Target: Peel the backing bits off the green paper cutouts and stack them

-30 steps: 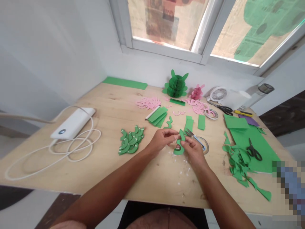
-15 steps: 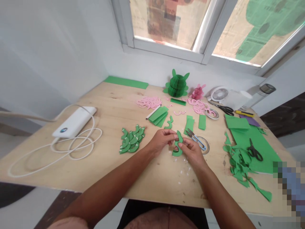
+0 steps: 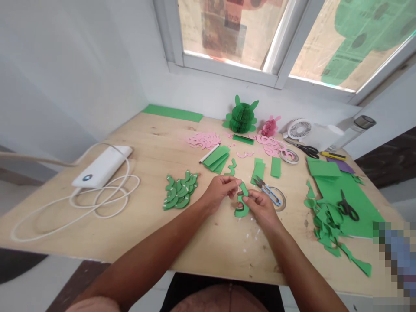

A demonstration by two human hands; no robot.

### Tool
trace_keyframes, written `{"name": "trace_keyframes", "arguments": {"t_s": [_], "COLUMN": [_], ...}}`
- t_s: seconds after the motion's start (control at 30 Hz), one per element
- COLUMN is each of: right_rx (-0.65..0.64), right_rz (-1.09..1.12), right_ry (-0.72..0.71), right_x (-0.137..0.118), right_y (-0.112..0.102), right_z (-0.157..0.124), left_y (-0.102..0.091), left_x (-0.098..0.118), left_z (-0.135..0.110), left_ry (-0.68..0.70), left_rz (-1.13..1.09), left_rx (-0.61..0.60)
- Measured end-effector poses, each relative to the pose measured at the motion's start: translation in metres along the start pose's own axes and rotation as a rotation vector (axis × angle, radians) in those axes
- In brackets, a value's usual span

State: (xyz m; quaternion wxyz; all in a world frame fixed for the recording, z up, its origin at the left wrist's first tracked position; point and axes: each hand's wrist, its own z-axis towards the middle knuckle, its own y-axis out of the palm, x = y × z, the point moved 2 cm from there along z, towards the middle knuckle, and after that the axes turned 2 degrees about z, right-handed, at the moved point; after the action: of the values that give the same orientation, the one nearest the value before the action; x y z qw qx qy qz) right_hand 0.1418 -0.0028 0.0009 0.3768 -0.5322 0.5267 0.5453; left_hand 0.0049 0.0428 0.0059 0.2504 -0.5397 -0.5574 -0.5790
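Note:
Between my hands is a wavy green paper cutout point(image 3: 241, 211), held just above the wooden table. My right hand point(image 3: 259, 205) pinches it near its middle with thumb and fingers. The fingertips of my left hand point(image 3: 225, 189) are pinched together at its upper end; whether they grip the paper or something tiny on it is hard to make out. A pile of similar green cutouts with small white tape pieces point(image 3: 180, 190) lies left of my hands. Another wavy green piece point(image 3: 231, 167) rests just beyond them. Thread snips with blue handles point(image 3: 269, 190) lie on a tape roll point(image 3: 282, 198) beside my right hand.
Pink cutouts point(image 3: 204, 140), folded green paper point(image 3: 217, 159) and a green honeycomb paper figure point(image 3: 242, 117) stand or lie farther back. To the right are green scraps point(image 3: 326, 219) and black scissors point(image 3: 347, 206) on a green sheet. A white power bank point(image 3: 102, 167) with a looped cable is left.
My left fingertips have shifted slightly up and left at the cutout's upper end. The right hand keeps its pinch, and the cutout has dipped slightly.

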Motion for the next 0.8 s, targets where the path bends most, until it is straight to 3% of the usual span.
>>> {"name": "trace_keyframes", "arguments": {"t_s": [0.33,0.5,0.8], "right_rx": [-0.019,0.033,0.136], "right_rz": [0.029,0.054,0.119], "right_ry": [0.037,0.025,0.046], "right_x": [0.001,0.009,0.012], "right_y": [0.001,-0.006,-0.016], "right_z": [-0.001,0.001,0.004], "left_y": [0.0,0.001,-0.006], "left_x": [-0.003,-0.002,0.024], "left_z": [0.0,0.0,-0.005], "left_ry": [0.132,0.116,0.258], "left_rz": [0.028,0.146,0.299], "left_rx": [0.035,0.043,0.209]}}
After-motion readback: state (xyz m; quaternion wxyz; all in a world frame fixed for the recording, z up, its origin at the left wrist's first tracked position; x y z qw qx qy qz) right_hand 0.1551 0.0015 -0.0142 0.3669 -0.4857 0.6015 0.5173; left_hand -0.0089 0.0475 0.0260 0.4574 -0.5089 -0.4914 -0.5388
